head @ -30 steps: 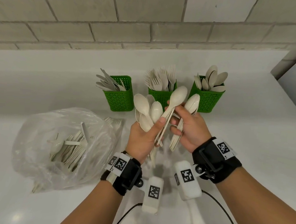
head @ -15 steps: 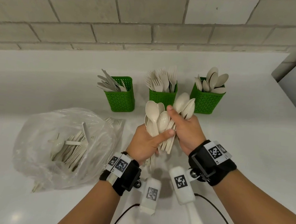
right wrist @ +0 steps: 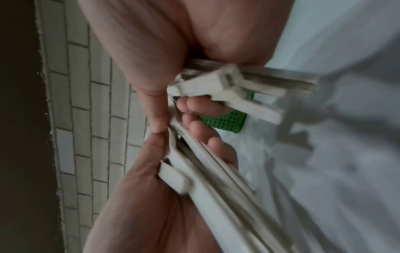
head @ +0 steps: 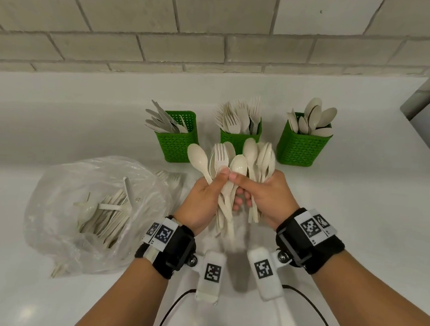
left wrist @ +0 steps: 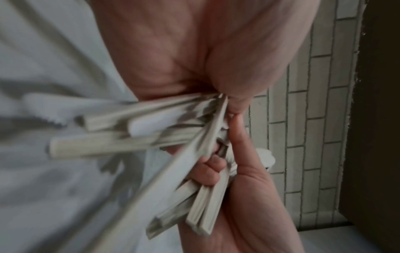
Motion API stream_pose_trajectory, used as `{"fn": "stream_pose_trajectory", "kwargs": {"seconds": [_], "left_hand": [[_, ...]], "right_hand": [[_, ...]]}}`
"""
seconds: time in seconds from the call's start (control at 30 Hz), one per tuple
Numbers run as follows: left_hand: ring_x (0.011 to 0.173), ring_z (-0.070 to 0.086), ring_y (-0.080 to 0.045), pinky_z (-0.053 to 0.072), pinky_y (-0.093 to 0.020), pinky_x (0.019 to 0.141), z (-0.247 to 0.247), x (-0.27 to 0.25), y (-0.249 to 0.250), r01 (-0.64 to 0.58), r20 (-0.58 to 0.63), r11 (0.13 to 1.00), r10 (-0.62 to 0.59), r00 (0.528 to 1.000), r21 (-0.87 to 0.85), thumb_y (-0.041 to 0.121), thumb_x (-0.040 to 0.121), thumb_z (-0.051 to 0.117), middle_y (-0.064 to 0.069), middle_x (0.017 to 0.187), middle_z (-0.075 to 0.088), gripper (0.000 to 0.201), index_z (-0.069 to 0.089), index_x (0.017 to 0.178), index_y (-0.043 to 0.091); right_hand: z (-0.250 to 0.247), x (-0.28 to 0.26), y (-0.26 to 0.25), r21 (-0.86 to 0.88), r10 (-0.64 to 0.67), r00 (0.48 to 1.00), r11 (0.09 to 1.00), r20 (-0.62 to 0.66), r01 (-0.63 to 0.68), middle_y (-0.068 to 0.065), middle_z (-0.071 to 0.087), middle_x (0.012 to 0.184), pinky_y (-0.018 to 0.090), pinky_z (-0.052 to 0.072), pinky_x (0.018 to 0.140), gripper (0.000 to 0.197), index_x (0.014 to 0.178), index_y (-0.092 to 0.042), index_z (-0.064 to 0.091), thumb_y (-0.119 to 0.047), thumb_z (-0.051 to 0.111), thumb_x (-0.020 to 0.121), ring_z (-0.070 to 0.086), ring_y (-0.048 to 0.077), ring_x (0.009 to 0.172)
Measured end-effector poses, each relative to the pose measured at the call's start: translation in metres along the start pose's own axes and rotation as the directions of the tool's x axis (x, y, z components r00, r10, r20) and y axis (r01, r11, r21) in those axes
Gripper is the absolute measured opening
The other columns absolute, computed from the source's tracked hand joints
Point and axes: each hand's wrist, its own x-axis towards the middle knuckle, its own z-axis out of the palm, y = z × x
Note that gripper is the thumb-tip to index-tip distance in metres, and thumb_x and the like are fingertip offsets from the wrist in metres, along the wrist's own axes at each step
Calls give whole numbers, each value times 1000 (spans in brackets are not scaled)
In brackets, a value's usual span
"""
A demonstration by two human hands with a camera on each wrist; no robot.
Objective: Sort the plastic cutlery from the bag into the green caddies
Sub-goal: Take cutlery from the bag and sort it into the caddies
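Both hands are raised over the white counter (head: pixel 357 223), in front of the caddies. My left hand (head: pixel 205 195) grips a fanned bunch of beige spoons (head: pixel 197 157) with one fork (head: pixel 219 155) among them. My right hand (head: pixel 267 194) grips a second bunch of spoons (head: pixel 260 158). The two thumbs touch at a spoon bowl (head: pixel 239 165) between the bunches. Behind stand three green caddies: knives (head: pixel 176 142), forks (head: pixel 238 139), spoons (head: pixel 302 148). In the left wrist view, handle ends (left wrist: pixel 129 137) stick out under the left palm (left wrist: pixel 194 51). In the right wrist view, handle ends (right wrist: pixel 238 89) stick out under the right palm (right wrist: pixel 151 51).
A clear plastic bag (head: pixel 91 205) with several cutlery pieces lies on the counter at the left. A few forks (head: pixel 169 177) poke out behind it. A brick wall (head: pixel 217 35) backs the counter. Cables (head: pixel 173 310) trail near the front edge.
The single clump held by both hands has spread apart into two bunches. A spoon now fans out to the left and a fork shows in the left bunch.
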Motion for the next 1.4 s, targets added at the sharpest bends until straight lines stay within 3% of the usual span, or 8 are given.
{"fn": "stream_pose_trajectory", "kwargs": {"seconds": [0.17, 0.3, 0.47, 0.63, 0.77, 1.03, 1.2, 1.4], "left_hand": [[69, 68, -19, 56, -31, 63, -2, 1, -5, -36, -2, 999, 36, 999, -16, 17, 100, 49, -10, 81, 72, 21, 68, 100, 8], [102, 69, -21, 54, -38, 91, 6, 4, -9, -154, -50, 985, 158, 986, 77, 21, 99, 54, -6, 104, 74, 22, 70, 110, 12], [75, 72, -30, 59, -49, 73, -1, 6, -10, -94, -105, 962, 125, 987, 257, 35, 91, 64, -16, 79, 73, 26, 73, 84, 12], [78, 71, -22, 56, -36, 78, -6, 5, -4, -149, 142, 898, 97, 985, 415, 20, 98, 56, -7, 77, 74, 23, 71, 88, 7], [107, 66, -8, 49, -23, 95, -10, 1, -4, -139, 185, 922, 76, 980, 362, 25, 102, 45, 2, 112, 72, 28, 65, 120, 18], [77, 71, -25, 58, -43, 75, -8, 2, -4, -91, 44, 977, 84, 995, 193, 18, 97, 57, -8, 82, 74, 19, 74, 90, 14], [86, 71, -32, 60, -47, 73, -5, -1, 0, 14, 29, 996, -12, 1000, -82, 6, 92, 60, -18, 94, 73, 13, 72, 97, 8], [94, 69, -35, 58, -50, 79, -5, 1, 3, 60, 41, 990, -55, 998, -131, 7, 95, 56, -20, 106, 71, 18, 69, 108, 7]], "right_hand": [[-3, 8, 1, 125, 55, 982, 992, -182, -33, 11, 68, 67, 26, 47, 47, 23, 86, -5, 67, -28, 68, 90, 60, 17, 51], [7, 0, 7, 43, -4, 999, 999, -32, 5, 12, 75, 88, 36, 59, 73, 20, 95, -5, 72, -19, 77, 82, 73, 24, 83], [4, -1, 5, 166, 25, 999, 986, -36, -18, 12, 75, 82, 33, 57, 61, 17, 97, -5, 72, -14, 75, 83, 72, 22, 72], [3, -3, 9, 182, 59, 998, 982, -38, -51, 21, 72, 84, 42, 55, 61, 18, 94, -2, 73, -11, 78, 79, 67, 36, 71], [1, 2, 6, 251, 7, 992, 968, -125, 25, 15, 74, 100, 41, 58, 83, 17, 103, -5, 71, -8, 71, 86, 71, 27, 97], [6, 2, 8, 144, 55, 996, 989, -73, -44, 18, 73, 82, 49, 59, 62, 22, 91, -3, 71, -25, 73, 86, 70, 34, 71], [5, 0, 8, 230, 124, 991, 967, -56, -108, 22, 72, 89, 37, 56, 53, 29, 101, 0, 70, -24, 72, 86, 71, 32, 71], [2, 2, 7, 273, 133, 989, 956, -71, -109, 22, 72, 83, 57, 58, 62, 26, 93, -1, 71, -26, 70, 88, 67, 35, 68]]}}
